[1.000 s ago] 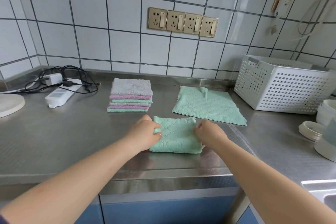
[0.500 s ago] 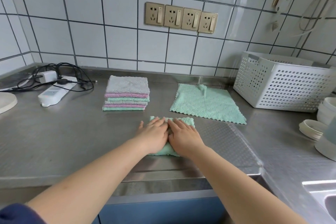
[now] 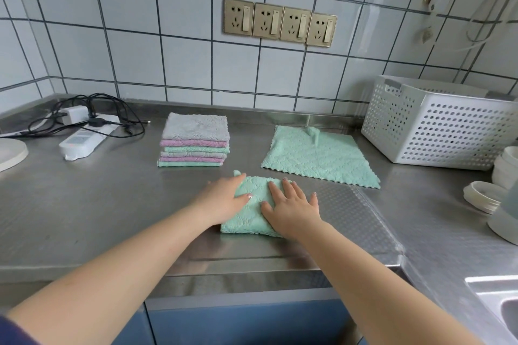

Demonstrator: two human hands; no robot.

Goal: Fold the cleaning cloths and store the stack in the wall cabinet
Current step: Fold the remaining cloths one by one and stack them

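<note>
Pressing flat on a folded green cloth [image 3: 253, 213], both hands lie with the palms down on the steel counter [image 3: 84, 218], near its front edge. The left hand [image 3: 224, 199] covers the left side of the cloth, its fingers stretched out together and its thumb lying across the fabric. The right hand [image 3: 294, 209] covers the right side, its fingers spread apart and pointing to the wall. Neither hand grips anything; they only rest open on the cloth, and a strip of green shows between them.

Behind the left hand stands a stack of folded cloths [image 3: 194, 140], grey on top, then pink, green, grey, pink and green layers under it. To the right of the stack, an unfolded green cloth [image 3: 316, 157] lies spread flat on the counter, with one small raised wrinkle at its far edge. Further right, a white perforated basket [image 3: 437, 126] stands against the tiled wall [image 3: 182, 59]. At the far left lie a white power strip [image 3: 84, 140] and tangled black cables [image 3: 92, 109]. Four gold sockets [image 3: 280, 22] are set in the wall above the cloths.
</note>
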